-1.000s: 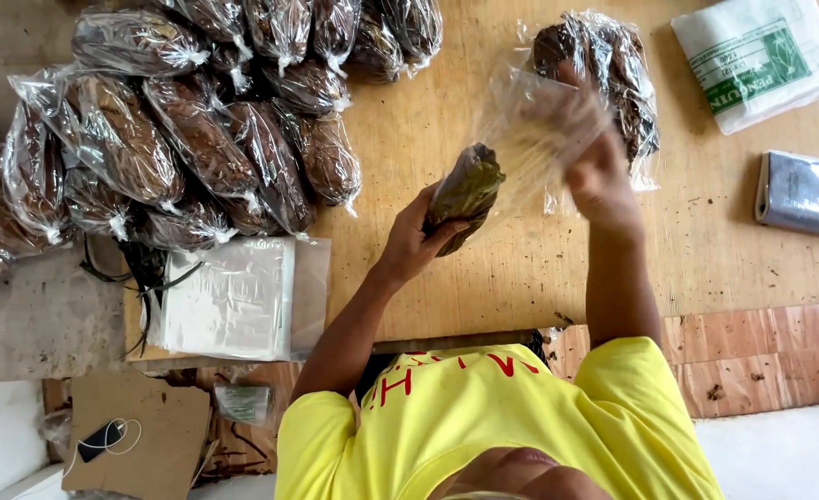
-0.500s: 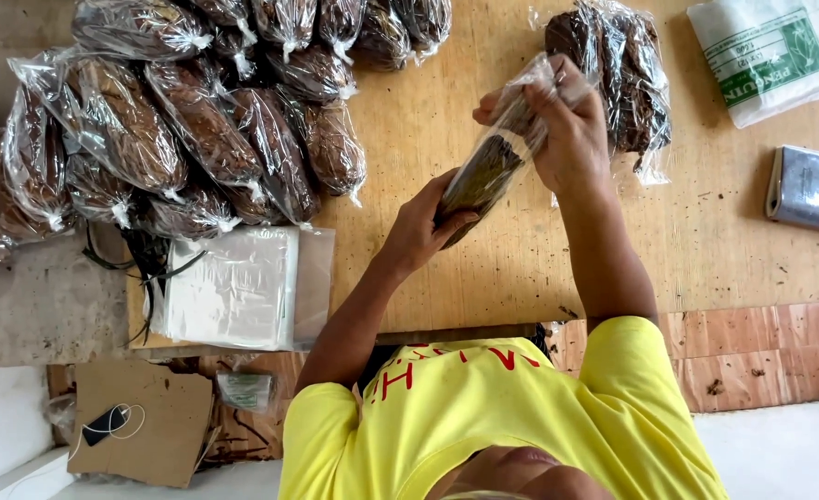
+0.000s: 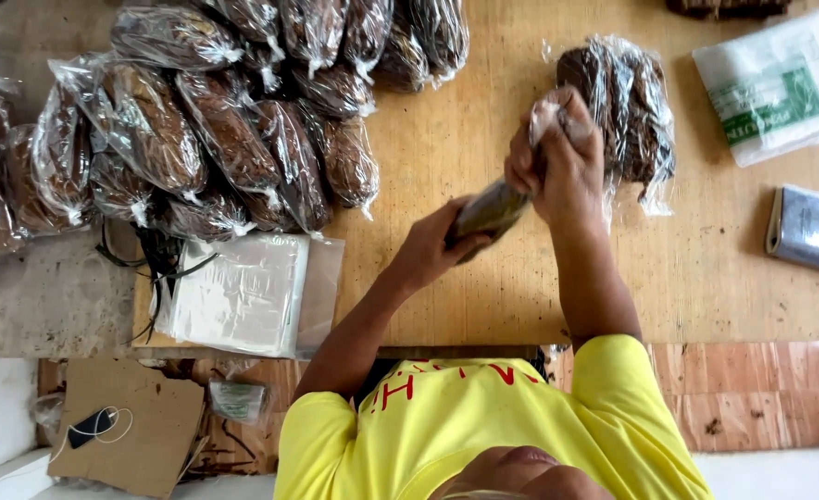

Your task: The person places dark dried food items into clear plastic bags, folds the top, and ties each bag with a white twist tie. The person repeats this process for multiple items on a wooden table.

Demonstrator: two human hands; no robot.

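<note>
The greenish-brown bundle [image 3: 489,209] sits right in the middle of the frame, a bit above the wooden tabletop [image 3: 446,296], half tucked into a clear plastic bag [image 3: 557,116] and held between both hands. Looks like dried leaves pressed into a log shape, though I honestly can't tell what the stuff is.

What could go wrong, as I see it: the bag is thin and crinkly, so if the bundle goes in at an angle it might catch on the mouth and tear the plastic, or bits could crumble off onto the table. The grip on the bag also looks bunched up, so the opening could fold shut.

Hand pose: the left hand [image 3: 432,245] is down and left of centre, fingers wrapped around the lower end of the bundle, forearm running diagonally up from the yellow shirt [image 3: 483,417]. The right hand [image 3: 557,162] is higher, clenched around the bag and the bundle's upper end, knuckles facing the camera, forearm nearly straight up the frame.

Around it: a big pile of already bagged bundles [image 3: 215,139] fills the upper left, one more bagged pack [image 3: 627,106] lies just to the right of the right hand, and a stack of empty clear bags [image 3: 243,292] sits at the left, near the table's edge. At the far right there's a white-and-green plastic packet [image 3: 775,83] and a silvery pouch [image 3: 812,227], both well apart from the hands.
</note>
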